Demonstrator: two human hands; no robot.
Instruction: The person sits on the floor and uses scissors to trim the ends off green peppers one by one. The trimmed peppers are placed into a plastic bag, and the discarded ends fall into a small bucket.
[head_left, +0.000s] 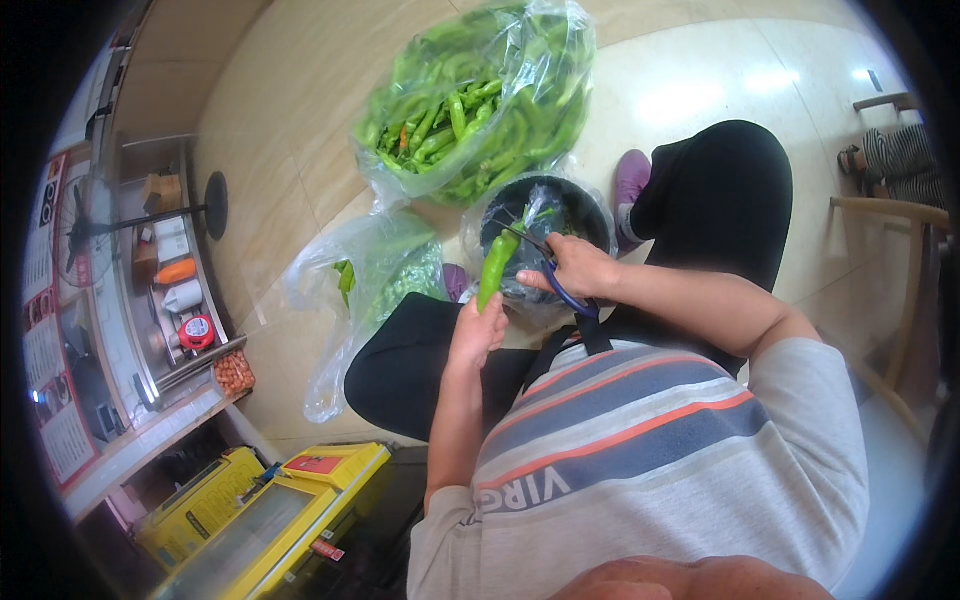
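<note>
My left hand (480, 330) grips a long green pepper (497, 262) by its lower end, with the stem end pointing up and away from me. In my right hand (581, 266) is a pair of scissors (558, 281) with dark blue handles. Their blades reach across the stem end of the pepper. Both hands are over a dark bin (592, 217) lined with clear plastic, between my legs. Past the bin stands a large clear plastic bag (525, 112) full of green peppers (450, 127). A smaller clear bag (405, 262) with green peppers lies to the left.
A standing fan (82, 225) and a shelf with containers (172, 266) are at the left. A yellow-framed case (262, 517) stands at the lower left. Wooden chair parts (892, 206) and another person's leg (900, 161) show at the right.
</note>
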